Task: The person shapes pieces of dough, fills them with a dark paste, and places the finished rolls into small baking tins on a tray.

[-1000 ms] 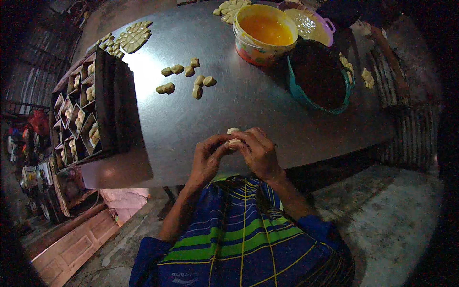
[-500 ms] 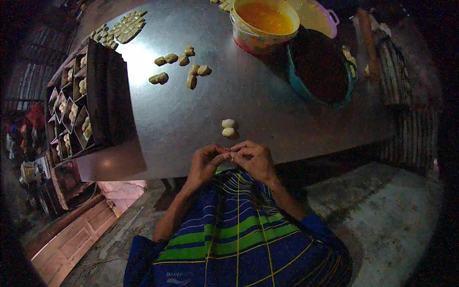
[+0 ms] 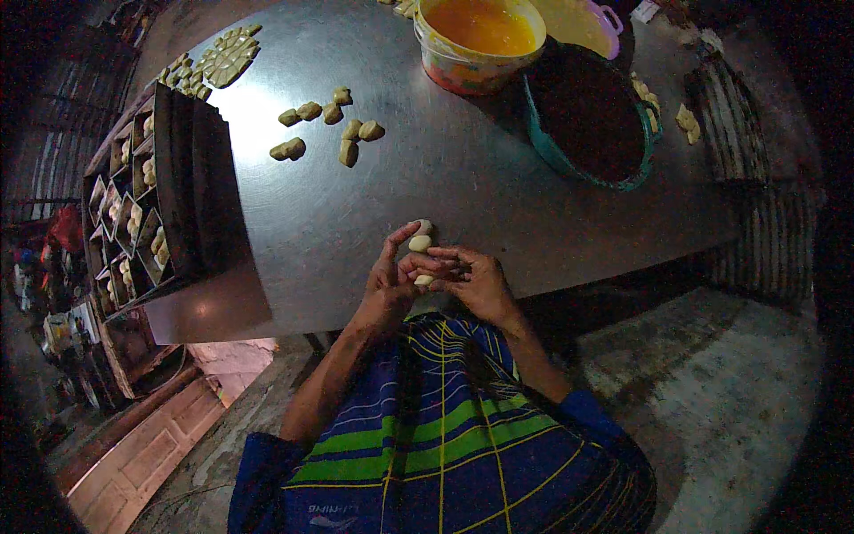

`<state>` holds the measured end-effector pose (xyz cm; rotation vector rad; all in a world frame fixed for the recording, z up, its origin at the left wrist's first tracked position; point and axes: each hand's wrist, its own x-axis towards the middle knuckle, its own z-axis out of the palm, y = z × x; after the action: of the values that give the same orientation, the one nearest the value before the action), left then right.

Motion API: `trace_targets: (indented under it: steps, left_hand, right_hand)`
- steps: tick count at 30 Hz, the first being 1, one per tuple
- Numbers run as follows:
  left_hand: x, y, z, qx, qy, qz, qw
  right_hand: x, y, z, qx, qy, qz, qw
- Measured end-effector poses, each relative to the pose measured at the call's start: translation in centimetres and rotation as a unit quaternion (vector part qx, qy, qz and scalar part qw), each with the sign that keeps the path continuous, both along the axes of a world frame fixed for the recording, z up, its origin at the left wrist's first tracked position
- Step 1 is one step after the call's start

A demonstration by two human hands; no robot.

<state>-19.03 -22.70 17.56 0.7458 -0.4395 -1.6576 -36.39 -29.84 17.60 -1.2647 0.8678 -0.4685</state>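
Note:
My left hand (image 3: 396, 271) has its index finger stretched up to the upper of two pale dough balls (image 3: 421, 243) on the steel table (image 3: 320, 240), its other fingers curled by a third pale piece (image 3: 424, 280). My right hand (image 3: 456, 272) pinches that third piece, its fingertips meeting the left hand's. Farther forward lie several small groups of yellowish dough pieces (image 3: 350, 152), with a flat cluster of more (image 3: 231, 56) at the back left.
At the left stands a dark rack of moulds (image 3: 178, 196) holding dough. At the back right are a bucket of orange liquid (image 3: 479, 27), a teal tub (image 3: 551, 133) with dark contents, a lilac-rimmed basin (image 3: 608, 22) and more dough pieces (image 3: 687, 123).
Since half a second ago, my left index finger has reached up to the pair of balls, and a pale piece now shows between my hands. A second ago both hands were around the pair.

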Motion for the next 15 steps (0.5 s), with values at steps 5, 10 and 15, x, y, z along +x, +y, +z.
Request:
trace_targets:
  steps: [5,10,15]
  left_hand:
    - [0.6,-2.3,1.1,0.04,-0.167,0.081,0.982]
    - [7.1,-8.4,-5.2,0.065,-0.57,0.257,0.778]
    - [12.6,-13.8,-10.1,0.049,-0.774,0.278,0.567]
  right_hand:
    - [-0.3,-1.1,-0.9,-0.195,0.105,-0.021,0.975]
    - [0.9,-3.0,-5.2,-0.493,0.208,-0.076,0.841]
    - [1.4,-3.0,-8.1,-0.514,0.182,-0.044,0.837]
